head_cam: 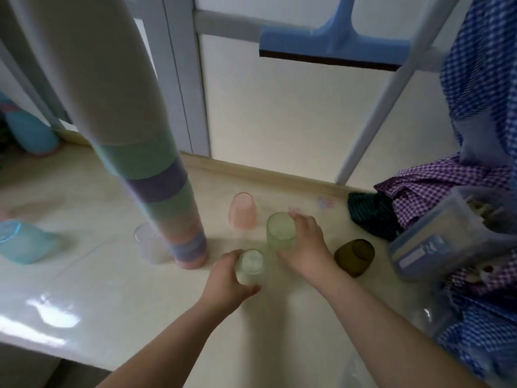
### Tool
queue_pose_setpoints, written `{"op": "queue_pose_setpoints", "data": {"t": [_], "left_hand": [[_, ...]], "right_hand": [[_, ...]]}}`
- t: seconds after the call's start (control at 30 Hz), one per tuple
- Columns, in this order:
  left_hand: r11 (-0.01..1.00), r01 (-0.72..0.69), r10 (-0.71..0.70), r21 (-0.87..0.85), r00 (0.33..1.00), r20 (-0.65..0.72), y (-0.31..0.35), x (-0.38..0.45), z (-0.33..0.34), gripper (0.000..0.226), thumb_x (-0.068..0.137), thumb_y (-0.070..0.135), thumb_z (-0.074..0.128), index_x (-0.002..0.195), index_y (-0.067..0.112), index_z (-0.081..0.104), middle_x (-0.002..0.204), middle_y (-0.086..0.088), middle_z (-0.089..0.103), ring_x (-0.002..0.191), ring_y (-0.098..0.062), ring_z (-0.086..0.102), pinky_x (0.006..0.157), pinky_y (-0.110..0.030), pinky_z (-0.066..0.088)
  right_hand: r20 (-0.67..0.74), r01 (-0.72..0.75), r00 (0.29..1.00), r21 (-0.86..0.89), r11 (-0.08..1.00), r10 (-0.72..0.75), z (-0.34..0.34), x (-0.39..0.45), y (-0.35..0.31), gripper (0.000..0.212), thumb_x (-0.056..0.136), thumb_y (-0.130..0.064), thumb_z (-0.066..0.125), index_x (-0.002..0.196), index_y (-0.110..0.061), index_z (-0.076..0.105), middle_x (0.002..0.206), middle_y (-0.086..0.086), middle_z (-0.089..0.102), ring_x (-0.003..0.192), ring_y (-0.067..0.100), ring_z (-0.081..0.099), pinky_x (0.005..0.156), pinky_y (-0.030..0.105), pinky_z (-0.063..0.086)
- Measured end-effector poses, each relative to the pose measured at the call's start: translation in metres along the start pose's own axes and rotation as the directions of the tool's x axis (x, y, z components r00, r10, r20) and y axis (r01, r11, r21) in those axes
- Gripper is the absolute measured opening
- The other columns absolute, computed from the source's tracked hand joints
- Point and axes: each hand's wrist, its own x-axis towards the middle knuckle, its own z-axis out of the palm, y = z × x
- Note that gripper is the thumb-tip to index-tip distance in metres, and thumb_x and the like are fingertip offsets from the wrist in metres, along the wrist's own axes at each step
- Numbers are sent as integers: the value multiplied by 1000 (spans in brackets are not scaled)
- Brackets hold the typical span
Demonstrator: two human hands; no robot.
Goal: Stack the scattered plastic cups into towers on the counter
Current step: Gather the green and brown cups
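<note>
A tall tower of nested cups (pixel 156 175) in white, green, purple and pink rises from the counter (pixel 112 281) and leans up to the left. My left hand (pixel 228 278) grips a small clear cup (pixel 251 263) standing upside down. My right hand (pixel 305 245) wraps around a pale green cup (pixel 279 231), also upside down. Loose cups stand nearby: a pink one (pixel 242 211) behind, a clear one (pixel 148 243) beside the tower's base, a brown one (pixel 354 257) to the right, and a blue one (pixel 23 245) at the far left.
A clear plastic box (pixel 444 233) and checked blue and purple cloths (pixel 436 191) crowd the right side. A blue squeegee (pixel 327 46) hangs on a white rail above. The counter's front edge runs along the lower left.
</note>
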Motion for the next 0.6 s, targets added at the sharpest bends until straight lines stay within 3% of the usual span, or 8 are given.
{"op": "queue_pose_setpoints", "data": {"t": [0.13, 0.3, 0.37, 0.43, 0.53, 0.6], "left_hand": [[999, 6, -7, 32, 1000, 23, -14, -2, 7, 70, 54, 16, 82, 118, 14, 53, 117, -6, 60, 109, -25, 53, 91, -28, 42], [997, -20, 14, 76, 997, 79, -17, -4, 7, 80, 61, 23, 79, 131, 13, 41, 131, -7, 49, 122, -24, 44, 99, -22, 31], [999, -26, 24, 28, 997, 73, -11, -5, 1, 81, 66, 30, 77, 134, 14, 36, 134, -4, 46, 124, -20, 42, 103, -24, 32], [999, -32, 32, -17, 999, 28, -2, -5, -7, 70, 74, 35, 71, 132, 16, 38, 131, -1, 48, 120, -17, 45, 101, -27, 37], [990, -10, -1, -141, 997, -80, 20, 1, -21, 51, 80, 33, 66, 124, 15, 47, 119, 0, 57, 102, -15, 55, 89, -27, 45], [962, 40, -65, -269, 994, -84, 36, 8, -27, 44, 80, 32, 66, 118, 16, 50, 111, 0, 62, 95, -15, 59, 87, -29, 49]], "right_hand": [[90, 5, 996, -193, 981, 13, 11, 25, -3, 85, 75, -32, 67, 142, -26, 15, 152, 7, 13, 136, 32, 17, 109, 43, 30], [82, -40, 995, -198, 979, 57, 24, 41, 3, 81, 72, -30, 67, 139, -18, 24, 151, 14, 18, 135, 34, 25, 108, 40, 29], [51, -59, 997, -115, 992, 66, 18, 40, 4, 81, 70, -28, 71, 138, -17, 28, 148, 13, 24, 132, 33, 32, 108, 37, 31], [21, -98, 995, 77, 992, 97, 5, 35, 2, 84, 68, -27, 75, 138, -19, 29, 140, 11, 31, 123, 28, 43, 102, 34, 39], [14, -104, 994, 317, 943, 105, -9, 20, -4, 76, 69, -22, 76, 132, -24, 33, 132, 5, 35, 99, 14, 53, 77, 22, 45], [38, -122, 992, 462, 878, 118, -13, 6, -8, 71, 67, -22, 77, 124, -28, 35, 130, 2, 38, 97, 9, 56, 69, 19, 47]]}}
